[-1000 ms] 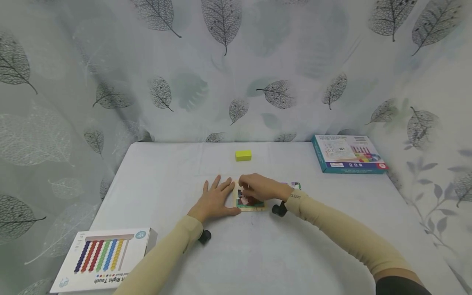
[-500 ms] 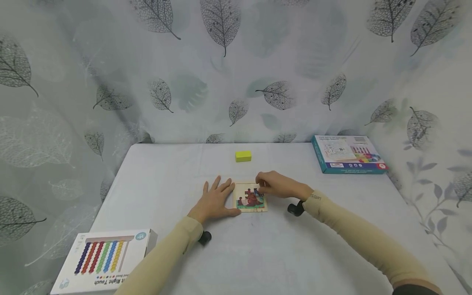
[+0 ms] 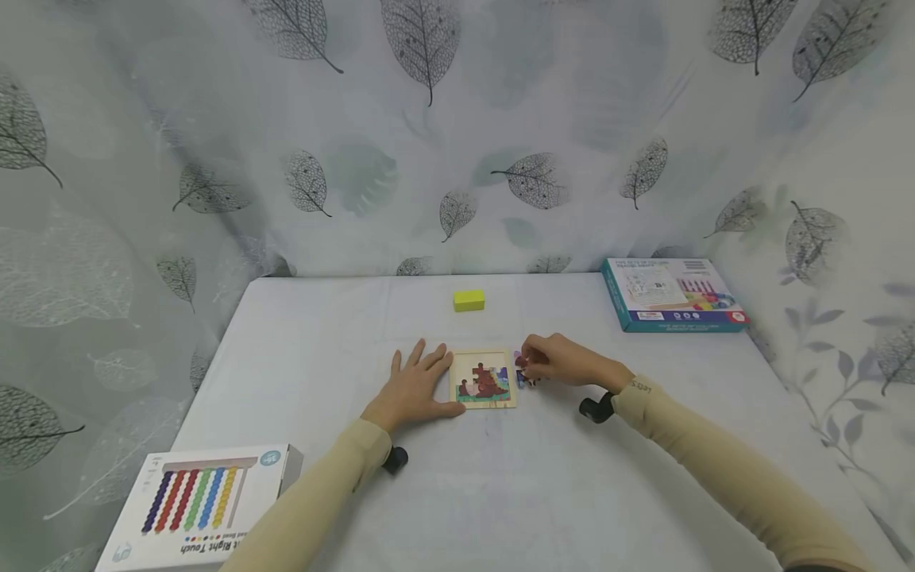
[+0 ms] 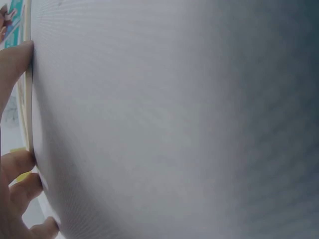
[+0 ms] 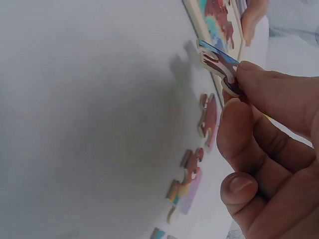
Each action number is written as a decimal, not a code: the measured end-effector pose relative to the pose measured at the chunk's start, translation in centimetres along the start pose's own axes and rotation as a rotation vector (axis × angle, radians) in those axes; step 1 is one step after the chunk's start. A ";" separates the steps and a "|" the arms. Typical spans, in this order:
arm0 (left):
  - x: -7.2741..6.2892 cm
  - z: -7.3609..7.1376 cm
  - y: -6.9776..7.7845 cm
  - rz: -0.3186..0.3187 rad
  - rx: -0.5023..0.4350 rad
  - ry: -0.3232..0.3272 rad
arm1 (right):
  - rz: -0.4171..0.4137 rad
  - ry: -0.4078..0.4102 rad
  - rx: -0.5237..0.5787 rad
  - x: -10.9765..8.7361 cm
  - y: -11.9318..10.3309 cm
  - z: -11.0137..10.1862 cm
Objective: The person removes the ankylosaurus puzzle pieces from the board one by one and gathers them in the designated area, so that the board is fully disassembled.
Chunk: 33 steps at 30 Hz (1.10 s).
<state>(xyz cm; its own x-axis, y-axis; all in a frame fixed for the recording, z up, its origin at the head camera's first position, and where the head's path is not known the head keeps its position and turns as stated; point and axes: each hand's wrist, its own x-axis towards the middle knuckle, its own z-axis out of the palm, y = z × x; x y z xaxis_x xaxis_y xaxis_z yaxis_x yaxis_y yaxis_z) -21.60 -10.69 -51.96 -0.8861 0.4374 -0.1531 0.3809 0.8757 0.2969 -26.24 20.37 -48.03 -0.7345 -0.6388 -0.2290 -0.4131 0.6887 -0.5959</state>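
Observation:
A square wooden puzzle tray (image 3: 452, 381) lies mid-table, with joined brown, teal and blue pieces (image 3: 488, 385) filling its lower and right parts. Spread out flat at its left side, my left hand (image 3: 413, 389) has thumb and index fingertips against the tray edge (image 4: 28, 104). My right hand (image 3: 568, 361) is just right of the tray, pinching a puzzle piece (image 5: 217, 63) between thumb and index finger. That piece has a blue edge with brown and white print, and is tilted above the table. Loose puzzle pieces (image 5: 209, 119) lie under and beside this hand, partly hidden by it in the head view.
Behind the tray stands a yellow block (image 3: 469, 300). A teal-edged toy box (image 3: 675, 295) occupies the back right corner, and a white box with a bead picture (image 3: 203, 500) is at the front left. A leaf-print curtain (image 3: 429, 159) hangs behind the table.
My right hand has moved from over the tray to its right side, uncovering the joined pieces and some loose ones. The left hand has stayed at the tray's left edge.

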 end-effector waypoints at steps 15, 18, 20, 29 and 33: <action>0.0 -0.1 -0.1 0.010 -0.013 0.003 | -0.012 0.026 -0.018 0.2 0.6 0.6; 0.0 0.0 -0.2 0.011 -0.012 0.005 | 0.000 0.029 -0.036 0.3 0.6 0.7; 0.0 0.1 -0.3 0.013 -0.012 0.006 | 0.008 0.030 -0.050 0.5 0.7 0.8; 0.2 0.3 -0.5 0.016 0.000 0.010 | 0.015 0.035 -0.112 1.3 0.6 0.8; 0.1 0.2 -0.4 0.014 -0.012 0.008 | 0.027 0.026 -0.135 1.4 0.5 0.6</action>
<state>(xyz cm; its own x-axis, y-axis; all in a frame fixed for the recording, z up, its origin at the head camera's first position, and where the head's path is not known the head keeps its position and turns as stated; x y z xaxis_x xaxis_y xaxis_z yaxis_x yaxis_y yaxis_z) -21.82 -10.94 -52.29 -0.8829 0.4477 -0.1414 0.3899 0.8669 0.3105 -27.16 19.61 -49.07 -0.7594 -0.6116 -0.2219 -0.4608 0.7464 -0.4802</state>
